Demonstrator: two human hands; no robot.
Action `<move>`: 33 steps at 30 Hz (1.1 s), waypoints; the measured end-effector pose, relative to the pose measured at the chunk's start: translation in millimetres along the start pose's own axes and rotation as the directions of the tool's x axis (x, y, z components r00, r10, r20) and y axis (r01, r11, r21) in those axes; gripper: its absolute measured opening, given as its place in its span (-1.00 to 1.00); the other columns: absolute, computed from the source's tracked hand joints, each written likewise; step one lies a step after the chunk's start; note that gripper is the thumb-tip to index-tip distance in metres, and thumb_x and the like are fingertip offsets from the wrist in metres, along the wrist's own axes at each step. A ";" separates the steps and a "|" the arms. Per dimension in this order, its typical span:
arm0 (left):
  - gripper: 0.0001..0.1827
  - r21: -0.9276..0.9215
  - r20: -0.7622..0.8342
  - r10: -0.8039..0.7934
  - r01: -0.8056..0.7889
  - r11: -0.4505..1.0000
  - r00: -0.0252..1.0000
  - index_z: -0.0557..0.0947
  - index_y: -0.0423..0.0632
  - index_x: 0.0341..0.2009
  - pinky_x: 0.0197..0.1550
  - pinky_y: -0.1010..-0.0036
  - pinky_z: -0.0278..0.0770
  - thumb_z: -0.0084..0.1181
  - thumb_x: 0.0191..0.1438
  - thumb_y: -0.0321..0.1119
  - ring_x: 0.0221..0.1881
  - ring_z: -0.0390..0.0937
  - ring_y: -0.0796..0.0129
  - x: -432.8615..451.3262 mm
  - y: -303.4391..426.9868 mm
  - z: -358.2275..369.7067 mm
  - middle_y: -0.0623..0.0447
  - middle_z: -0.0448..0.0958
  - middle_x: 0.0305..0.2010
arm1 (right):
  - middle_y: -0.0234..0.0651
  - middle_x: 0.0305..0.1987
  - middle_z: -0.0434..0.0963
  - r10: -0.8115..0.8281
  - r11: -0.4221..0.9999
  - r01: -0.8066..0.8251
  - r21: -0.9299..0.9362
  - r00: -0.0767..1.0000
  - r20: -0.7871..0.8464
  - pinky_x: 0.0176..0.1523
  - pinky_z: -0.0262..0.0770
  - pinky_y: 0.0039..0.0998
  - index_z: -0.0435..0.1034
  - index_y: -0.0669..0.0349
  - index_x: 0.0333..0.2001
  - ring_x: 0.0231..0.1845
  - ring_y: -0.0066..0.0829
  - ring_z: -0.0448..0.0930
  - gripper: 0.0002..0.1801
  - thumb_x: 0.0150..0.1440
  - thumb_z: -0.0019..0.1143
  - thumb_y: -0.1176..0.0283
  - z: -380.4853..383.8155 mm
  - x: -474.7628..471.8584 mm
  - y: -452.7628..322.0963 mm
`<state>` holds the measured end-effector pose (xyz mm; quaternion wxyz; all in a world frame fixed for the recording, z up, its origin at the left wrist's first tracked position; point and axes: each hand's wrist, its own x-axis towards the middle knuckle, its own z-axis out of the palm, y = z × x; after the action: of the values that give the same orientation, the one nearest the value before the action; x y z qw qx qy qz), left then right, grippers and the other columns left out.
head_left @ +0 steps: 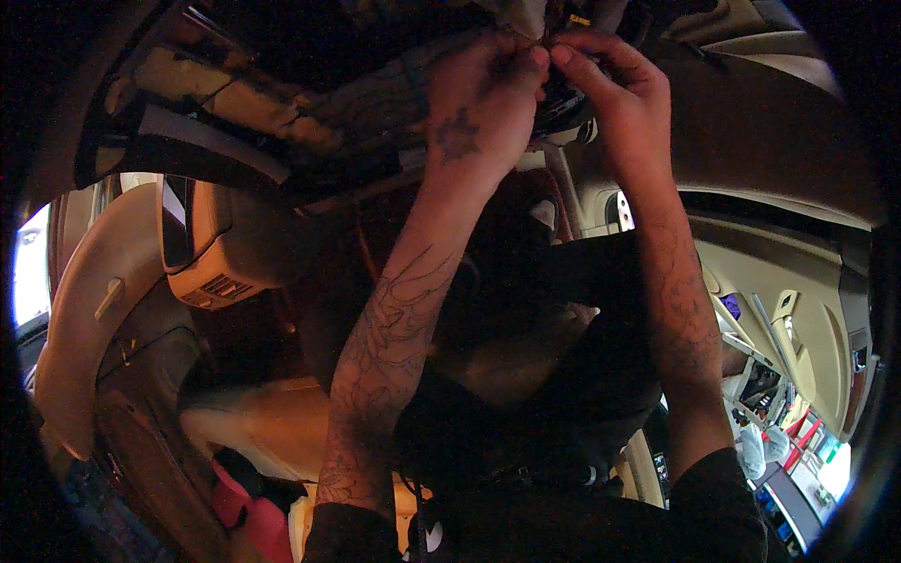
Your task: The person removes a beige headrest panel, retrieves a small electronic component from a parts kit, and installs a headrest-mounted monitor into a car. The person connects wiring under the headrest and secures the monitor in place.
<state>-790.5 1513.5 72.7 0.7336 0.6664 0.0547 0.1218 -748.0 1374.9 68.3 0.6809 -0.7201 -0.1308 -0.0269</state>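
My left hand (pixel 486 105) is raised at the top of the view, its thumb and fingers pinched together. My right hand (pixel 626 98) faces it, thumb and forefinger also pinched. The fingertips of both hands almost meet at a small dark part just beneath a pale, tapering piece (pixel 526 17). That part is mostly hidden by the fingers and too dark to name. A yellow tag or connector (pixel 579 20) sits just above my right fingers. Dark cables or fittings (pixel 563 105) show between and behind the hands.
This is a car's interior. A console with air vents (pixel 224 287) and a seat back (pixel 105 302) are on the left. Torn-looking tan padding (pixel 246 109) runs along the upper left. On the right is a beige door panel (pixel 809 310), with a workshop beyond. A pink item (pixel 246 503) lies lower left.
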 end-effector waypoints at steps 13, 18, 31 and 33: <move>-0.83 0.447 -0.055 0.412 -0.346 0.825 0.910 0.59 -0.16 -0.27 -0.23 0.29 0.51 0.15 0.09 -0.35 -0.32 0.58 0.05 -2.8 -11.9 8.5 -0.12 0.60 -0.38 | -0.34 -0.29 0.58 0.204 0.968 -0.216 0.128 0.974 0.102 0.01 0.40 -0.51 0.49 0.32 -0.14 -0.21 -0.54 0.54 -0.75 0.20 0.04 0.38 -6.2 1.0 -17.1; -0.87 0.436 -0.055 0.417 -0.354 0.828 0.907 0.58 -0.16 -0.28 -0.25 0.24 0.51 0.13 0.08 -0.39 -0.34 0.60 -0.04 -2.0 -8.1 7.1 -0.16 0.60 -0.41 | -0.40 -0.37 0.50 0.260 0.851 -0.350 0.392 0.929 0.265 -0.06 0.41 -0.45 0.48 0.27 -0.17 -0.28 -0.52 0.51 -0.77 0.20 0.02 0.35 -5.6 4.3 -12.3; -0.84 0.541 -0.069 0.436 -0.333 0.772 0.897 0.61 -0.13 -0.27 -0.22 0.20 0.53 0.13 0.03 -0.37 -0.34 0.60 -0.06 0.7 -12.6 9.7 -0.17 0.61 -0.42 | -0.42 -0.33 0.54 0.323 0.878 -0.354 0.323 0.935 0.147 -0.14 0.38 -0.48 0.52 0.22 -0.22 -0.28 -0.54 0.50 -0.81 0.11 0.09 0.38 3.6 10.8 4.4; -0.84 0.578 -0.072 0.461 -0.340 0.742 0.884 0.61 -0.12 -0.27 -0.21 0.20 0.53 0.13 0.04 -0.37 -0.33 0.60 -0.08 0.3 -14.1 8.8 -0.18 0.61 -0.41 | -0.42 -0.31 0.55 0.320 0.878 -0.358 0.318 0.933 0.166 -0.16 0.38 -0.48 0.52 0.21 -0.24 -0.27 -0.54 0.51 -0.81 0.11 0.10 0.38 5.1 10.1 3.1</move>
<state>-786.5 1503.9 59.7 0.4571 0.8273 0.0192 0.3261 -738.2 1381.4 67.1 0.7819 -0.6024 -0.0421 0.1550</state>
